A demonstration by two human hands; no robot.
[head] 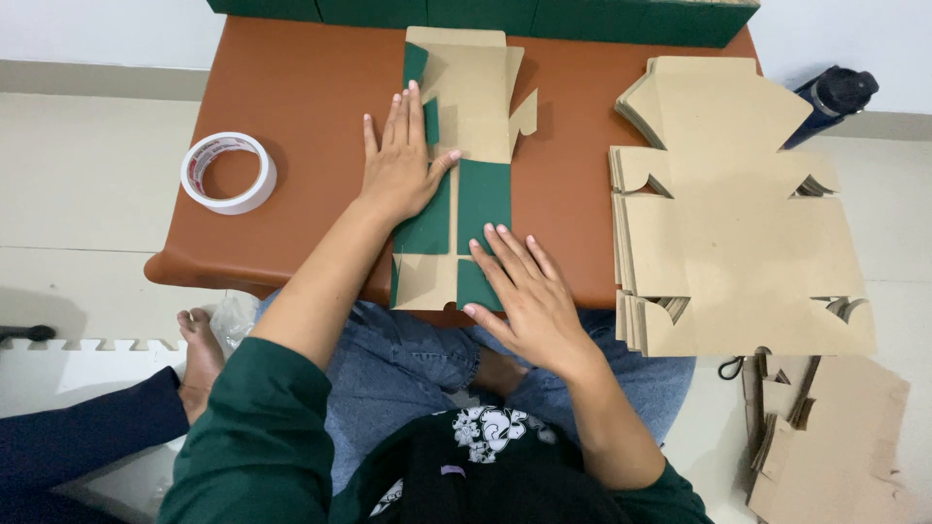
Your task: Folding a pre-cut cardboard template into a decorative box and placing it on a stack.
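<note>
Both hands flat on green-and-brown folded carton

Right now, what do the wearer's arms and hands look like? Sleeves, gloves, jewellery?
Both hands are bare: the left hand and the right hand show no gloves, and no rings or watch can be seen. Both arms wear dark green sleeves, pushed up to about the elbow so the forearms are uncovered. The fabric looks plain and soft, with no visible markings. Fingernails appear short and unpainted.
</note>
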